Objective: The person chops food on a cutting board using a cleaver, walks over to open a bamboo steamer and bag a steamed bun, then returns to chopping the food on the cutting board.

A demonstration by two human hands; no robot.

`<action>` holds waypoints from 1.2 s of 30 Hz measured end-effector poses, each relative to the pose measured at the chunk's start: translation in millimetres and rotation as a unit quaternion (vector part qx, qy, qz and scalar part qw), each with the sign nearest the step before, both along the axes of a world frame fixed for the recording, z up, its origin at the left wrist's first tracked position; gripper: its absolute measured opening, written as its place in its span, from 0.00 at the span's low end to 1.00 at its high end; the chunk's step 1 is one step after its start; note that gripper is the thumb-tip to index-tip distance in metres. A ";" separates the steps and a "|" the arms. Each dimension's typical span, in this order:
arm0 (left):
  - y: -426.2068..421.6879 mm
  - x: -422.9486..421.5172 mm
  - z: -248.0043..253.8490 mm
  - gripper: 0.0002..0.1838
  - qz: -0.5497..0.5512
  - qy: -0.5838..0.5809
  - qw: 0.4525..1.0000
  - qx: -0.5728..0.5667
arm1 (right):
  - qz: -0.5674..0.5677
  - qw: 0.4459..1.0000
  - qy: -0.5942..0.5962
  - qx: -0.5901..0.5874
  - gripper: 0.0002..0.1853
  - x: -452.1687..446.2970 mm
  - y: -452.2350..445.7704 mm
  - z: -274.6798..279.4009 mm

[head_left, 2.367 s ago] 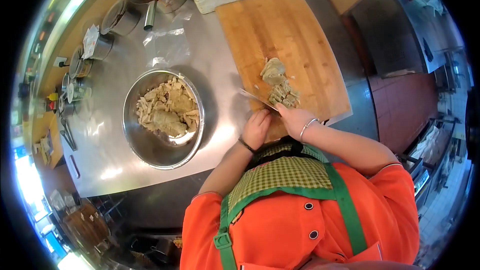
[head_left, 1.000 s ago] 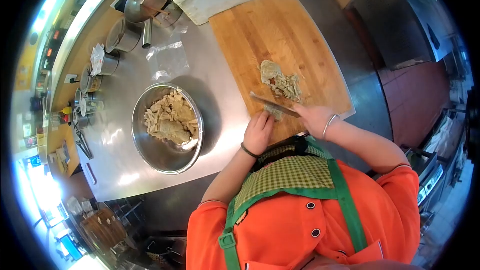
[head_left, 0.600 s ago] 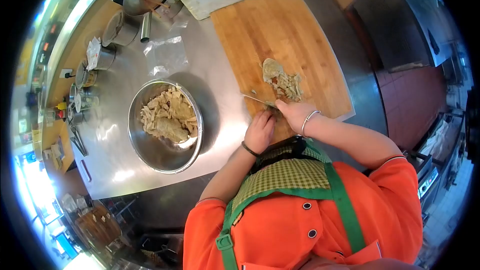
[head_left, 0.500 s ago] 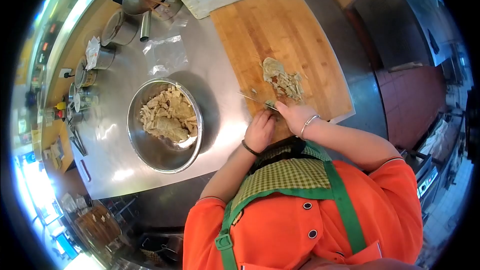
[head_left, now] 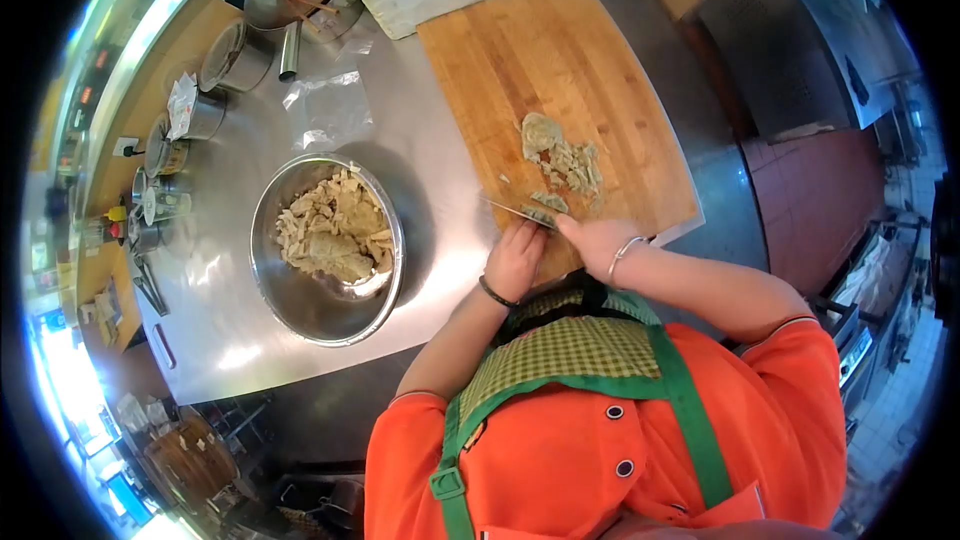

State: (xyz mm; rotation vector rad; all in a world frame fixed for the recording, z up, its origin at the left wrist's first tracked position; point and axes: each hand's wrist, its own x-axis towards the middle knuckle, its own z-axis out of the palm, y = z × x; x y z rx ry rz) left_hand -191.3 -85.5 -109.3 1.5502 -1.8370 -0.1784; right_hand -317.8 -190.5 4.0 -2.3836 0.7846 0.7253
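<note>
Your right hand (head_left: 597, 244) is closed around the knife (head_left: 512, 208), low over the wooden cutting board (head_left: 545, 50). Your left hand (head_left: 513, 262) has its fingers bunched just beside the blade; whether they grip anything, I cannot tell. Pale chopped pieces (head_left: 574, 168) lie beyond the blade, and the steel bowl (head_left: 318, 314) stands left of the board.

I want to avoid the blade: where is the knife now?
In the head view, the knife is in the right hand, by the left edge of the wooden cutting board, just beyond the left hand.
</note>
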 end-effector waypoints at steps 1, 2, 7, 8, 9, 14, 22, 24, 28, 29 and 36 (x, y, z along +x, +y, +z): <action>-1.9 0.8 -2.7 0.14 0.002 0.002 1.000 -0.002 | 0.002 1.000 0.002 -0.002 0.17 1.7 -2.0 -8.8; 0.6 0.4 -6.0 0.14 -0.003 -0.001 1.000 -0.005 | -0.015 0.999 -0.032 0.001 0.16 1.1 -0.1 -21.3; 4.0 1.1 3.2 0.14 -0.009 0.000 1.000 -0.003 | -0.032 0.996 -0.077 -0.004 0.15 6.1 -1.2 -28.0; 4.1 2.4 6.4 0.15 -0.002 -0.011 1.000 0.017 | -0.076 0.988 -0.134 0.002 0.14 -7.7 -3.4 -31.0; -1.2 4.8 9.4 0.16 0.008 -0.021 0.999 0.033 | -0.116 0.975 -0.190 0.004 0.14 -15.6 -7.9 -31.1; -41.3 25.7 36.8 0.17 -0.123 -0.076 0.988 0.052 | -0.229 0.951 -0.205 -0.038 0.14 -47.3 -20.1 19.6; -27.5 -17.5 27.6 0.17 0.112 0.036 0.982 0.145 | -0.229 0.958 -0.170 -0.013 0.16 -54.2 -11.2 -14.3; -25.7 -27.3 31.2 0.17 0.133 0.028 0.983 0.126 | -0.196 0.970 -0.144 -0.014 0.18 -47.6 -8.7 -14.6; -21.0 -21.3 36.4 0.15 0.092 -0.024 0.995 0.030 | -0.076 0.996 -0.052 -0.007 0.20 -32.0 -10.8 -1.5; -20.7 -20.3 32.4 0.15 0.093 -0.023 0.995 0.030 | -0.075 0.996 -0.052 -0.007 0.20 -30.1 -10.9 -2.0; -15.5 -19.0 1.5 0.12 0.047 0.031 0.997 0.060 | -0.013 0.999 -0.017 -0.025 0.12 -1.1 -5.9 -10.0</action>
